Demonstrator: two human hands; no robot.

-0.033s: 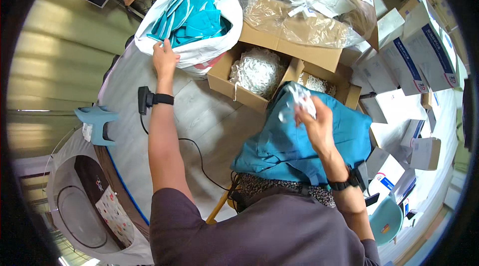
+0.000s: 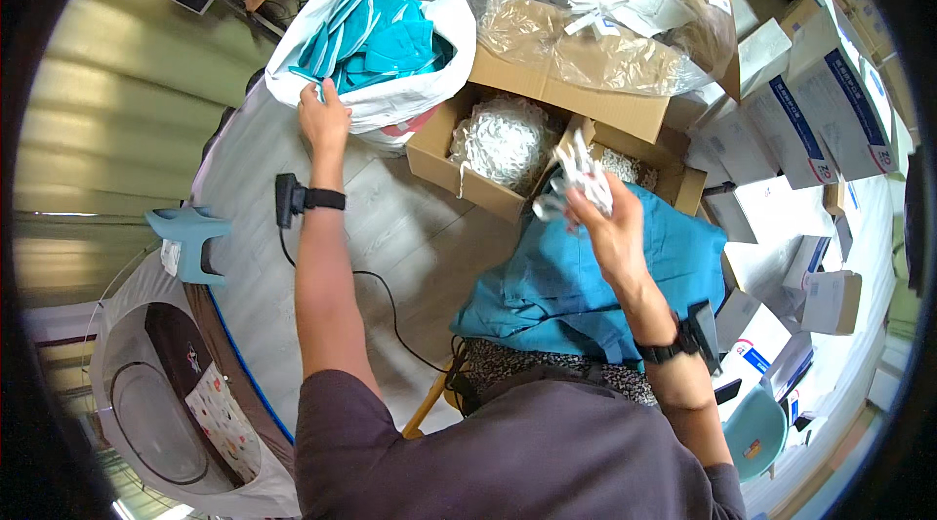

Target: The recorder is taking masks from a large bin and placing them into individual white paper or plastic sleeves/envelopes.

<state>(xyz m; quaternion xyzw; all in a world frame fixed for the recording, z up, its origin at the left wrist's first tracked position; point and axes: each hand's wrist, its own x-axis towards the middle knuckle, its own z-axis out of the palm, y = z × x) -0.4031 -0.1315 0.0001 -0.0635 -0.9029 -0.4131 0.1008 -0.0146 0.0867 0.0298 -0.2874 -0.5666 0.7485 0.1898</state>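
Seated over a blue garment [image 2: 595, 276], a person's left hand [image 2: 324, 120] grips the rim of a white bag [image 2: 390, 100] of teal cloth, steadying it, while the right hand [image 2: 610, 227] clamps crumpled clear wrapping [image 2: 578, 174] above 1 open cardboard box [image 2: 488, 179].

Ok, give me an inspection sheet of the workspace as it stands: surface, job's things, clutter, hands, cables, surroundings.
Surface: grey plank floor, bare between the arms.
Job's things: white sack of teal cloth pieces; teal cloth on the lap; crumpled clear wrapper.
Clutter: open carton with clear wrappers inside; big carton under a plastic sheet; white boxes stacked at right.
Hands: left hand on the sack's rim; right hand raised, closed on the wrapper. Black strap on each wrist.
Cables: black cable runs across the floor from the left wrist device.
Surroundings: teal stand at left, white round machine lower left.
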